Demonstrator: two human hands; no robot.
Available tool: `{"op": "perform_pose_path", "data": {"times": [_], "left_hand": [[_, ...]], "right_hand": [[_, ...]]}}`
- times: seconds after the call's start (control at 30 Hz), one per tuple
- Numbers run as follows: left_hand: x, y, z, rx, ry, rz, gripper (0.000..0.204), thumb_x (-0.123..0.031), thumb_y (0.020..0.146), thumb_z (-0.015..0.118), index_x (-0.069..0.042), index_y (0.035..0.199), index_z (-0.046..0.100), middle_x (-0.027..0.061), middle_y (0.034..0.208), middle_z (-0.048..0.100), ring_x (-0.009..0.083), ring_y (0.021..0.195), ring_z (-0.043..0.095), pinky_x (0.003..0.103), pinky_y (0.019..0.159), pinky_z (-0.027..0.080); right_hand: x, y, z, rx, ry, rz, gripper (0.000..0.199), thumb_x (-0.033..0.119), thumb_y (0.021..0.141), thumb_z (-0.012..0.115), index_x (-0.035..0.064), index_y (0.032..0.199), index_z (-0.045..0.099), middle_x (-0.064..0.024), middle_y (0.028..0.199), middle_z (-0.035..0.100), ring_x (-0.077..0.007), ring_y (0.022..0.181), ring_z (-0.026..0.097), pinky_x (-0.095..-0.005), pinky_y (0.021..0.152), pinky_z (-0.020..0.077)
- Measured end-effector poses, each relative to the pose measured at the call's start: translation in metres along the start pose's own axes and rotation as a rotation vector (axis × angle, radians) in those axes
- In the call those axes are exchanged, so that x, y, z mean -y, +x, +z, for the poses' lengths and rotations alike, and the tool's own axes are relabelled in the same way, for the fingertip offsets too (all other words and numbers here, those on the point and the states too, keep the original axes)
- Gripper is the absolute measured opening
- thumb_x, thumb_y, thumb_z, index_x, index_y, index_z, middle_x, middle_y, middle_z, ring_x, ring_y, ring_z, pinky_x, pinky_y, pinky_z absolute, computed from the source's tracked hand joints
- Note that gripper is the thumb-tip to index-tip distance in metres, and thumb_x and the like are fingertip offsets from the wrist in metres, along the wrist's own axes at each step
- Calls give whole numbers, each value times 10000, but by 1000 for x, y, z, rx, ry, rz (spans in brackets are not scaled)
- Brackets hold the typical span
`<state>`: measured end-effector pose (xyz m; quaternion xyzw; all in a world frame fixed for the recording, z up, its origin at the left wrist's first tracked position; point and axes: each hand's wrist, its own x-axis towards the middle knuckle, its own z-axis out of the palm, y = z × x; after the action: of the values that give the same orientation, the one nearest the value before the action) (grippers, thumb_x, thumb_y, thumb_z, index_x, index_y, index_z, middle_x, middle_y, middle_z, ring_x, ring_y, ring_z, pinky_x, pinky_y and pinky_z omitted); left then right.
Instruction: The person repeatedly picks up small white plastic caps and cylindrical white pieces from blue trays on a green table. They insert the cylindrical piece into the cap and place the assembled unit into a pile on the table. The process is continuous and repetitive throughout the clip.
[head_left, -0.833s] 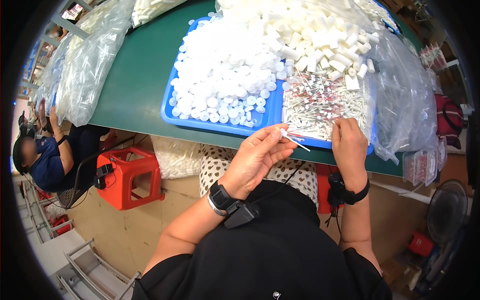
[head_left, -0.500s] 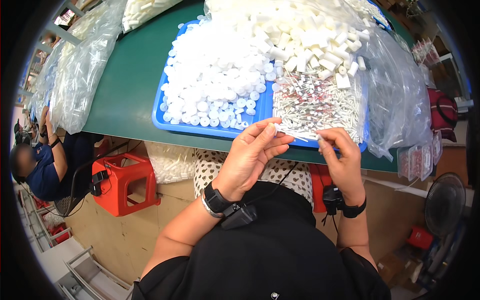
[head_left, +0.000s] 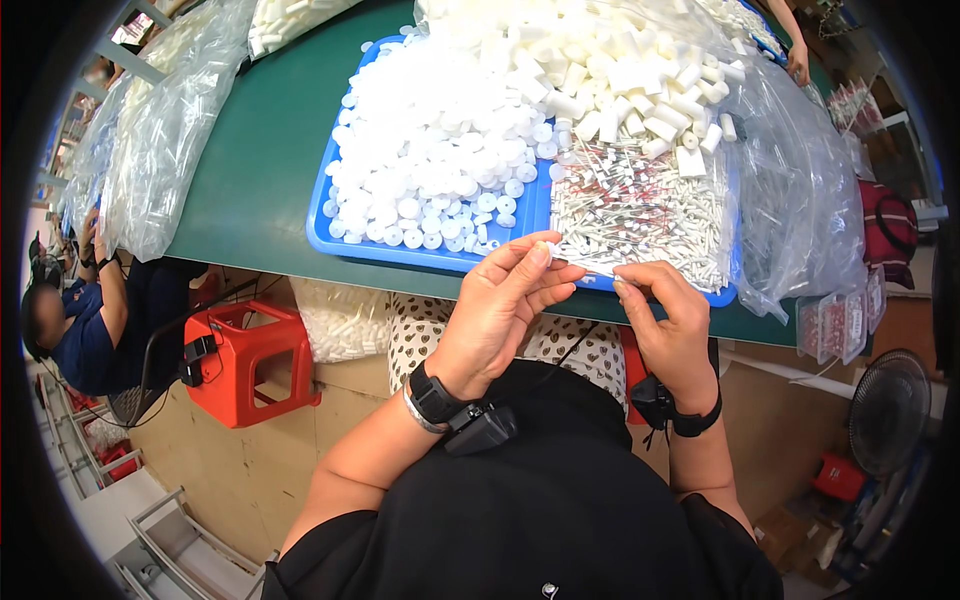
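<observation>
Skinny white piece [head_left: 588, 266], two-handed pinch
Left hand [head_left: 500, 310] has fingers clamped on one end, right hand [head_left: 670, 325] the other (fiddly little thing), near the blue tray [head_left: 410, 256].

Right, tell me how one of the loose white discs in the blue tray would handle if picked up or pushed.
A white disc is probably light, being small beside the left hand. Round-edged, it might roll if stood on edge, but lying flat it would more likely slide. Its smooth, slightly see-through look hints at slippery plastic.
</observation>
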<state>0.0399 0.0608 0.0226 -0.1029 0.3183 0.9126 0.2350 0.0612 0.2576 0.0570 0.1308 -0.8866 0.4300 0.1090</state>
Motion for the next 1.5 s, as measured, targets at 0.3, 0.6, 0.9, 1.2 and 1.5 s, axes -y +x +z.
{"op": "perform_pose_path", "data": {"times": [0.3, 0.6, 0.9, 1.2, 1.5], "left_hand": [[6, -5, 3, 67, 139, -93, 374, -178, 989, 578, -8, 1319, 534, 97, 1089, 668, 144, 951, 655, 248, 834, 538], [7, -6, -2, 21, 268, -96, 346, -178, 974, 612, -34, 1287, 592, -19, 847, 605, 52, 770, 563, 199, 685, 475], [17, -7, -5, 48, 451, 69, 284, -141, 971, 611, -4, 1219, 628, 5, 976, 621, 47, 777, 558, 203, 685, 487], [22, -9, -7, 57, 328, 120, 198, -109, 977, 590, 1, 1135, 640, 30, 1060, 625, 67, 804, 586, 227, 727, 505], [25, -8, -10, 43, 262, 89, 232, -192, 996, 568, -9, 1125, 629, 33, 1018, 639, 67, 798, 586, 235, 743, 508]], "right_hand": [[-2, 3, 11, 74, 65, -121, 90, 9, 909, 627, -26, 991, 642, -114, 811, 665, -199, 646, 654, -285, 577, 505], [6, 5, 18, 277, 472, 430, 110, 109, 989, 558, 1, 975, 564, -69, 731, 649, -111, 593, 630, -249, 520, 486], [0, 5, 22, 173, -48, -196, 77, 35, 893, 649, 10, 941, 594, -140, 708, 639, -297, 610, 642, -353, 521, 484], [10, -4, 24, 194, 132, 44, 51, 29, 911, 626, 1, 902, 585, -116, 674, 643, -251, 547, 640, -326, 489, 473], [11, 2, 23, 222, 112, 24, 78, 31, 912, 626, -2, 875, 566, -114, 679, 654, -234, 552, 652, -313, 482, 476]]}}
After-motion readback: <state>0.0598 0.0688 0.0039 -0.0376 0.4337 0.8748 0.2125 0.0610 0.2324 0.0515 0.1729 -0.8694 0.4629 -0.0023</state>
